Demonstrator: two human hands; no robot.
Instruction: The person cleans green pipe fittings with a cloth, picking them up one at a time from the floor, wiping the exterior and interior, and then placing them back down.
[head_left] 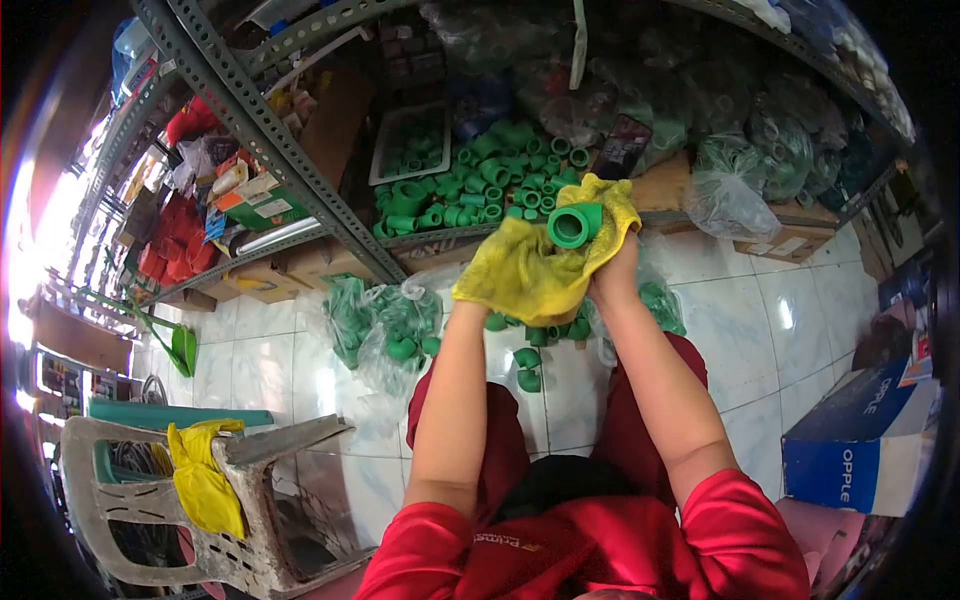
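- Your left hand (617, 268): clamped on yellow cloth (525, 265), green fitting (574, 226) against it.
- Your right hand (472, 307): mostly under cloth; grip cannot be told.
- Shelf (440, 237): loose fittings (492, 174).

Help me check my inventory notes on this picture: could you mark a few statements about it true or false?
1. The green pipe fitting sits against a yellow cloth at the right hand. True.
2. The fitting's open end is hidden. False: it is in plain view.
3. A yellow fabric piece hangs on the plastic chair. True.
4. The OPPLE box is on the person's left. False: the box is on the right.
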